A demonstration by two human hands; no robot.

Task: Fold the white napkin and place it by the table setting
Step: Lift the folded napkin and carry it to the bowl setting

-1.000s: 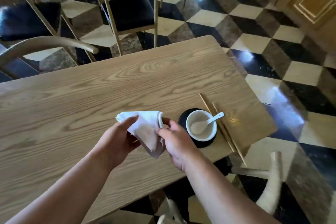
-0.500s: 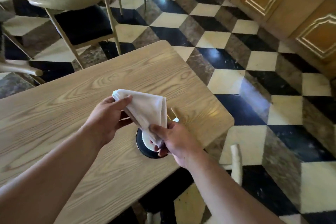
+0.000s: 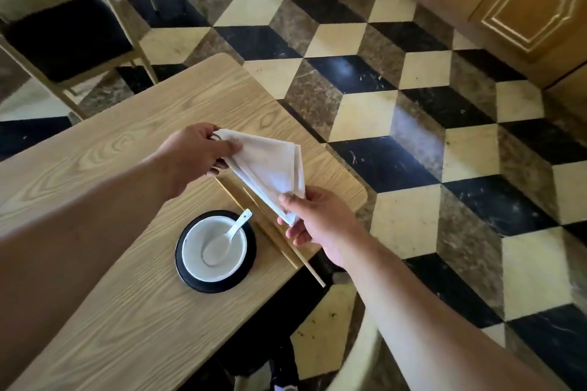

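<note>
The white napkin (image 3: 270, 168), folded into a triangle, hangs in the air above the right end of the wooden table (image 3: 133, 295). My left hand (image 3: 197, 152) pinches its upper left corner. My right hand (image 3: 314, 222) pinches its lower point. Below it lies the table setting: a white bowl (image 3: 214, 247) with a white spoon (image 3: 233, 228) in it, standing on a black saucer (image 3: 247, 267). Two wooden chopsticks (image 3: 295, 254) lie to the right of the saucer, partly hidden by the napkin and my right hand.
The table's right edge and rounded corner (image 3: 362, 197) are close to my right hand. A chair with a black seat (image 3: 66, 41) stands beyond the far edge. A pale chair back (image 3: 359, 359) shows at the near edge. Checkered floor and wooden cabinets (image 3: 524, 3) lie to the right.
Both hands have carried the napkin up and to the right, past the bowl. The bowl, hidden behind the napkin half a second ago, is in full view again. My view has swung right.
</note>
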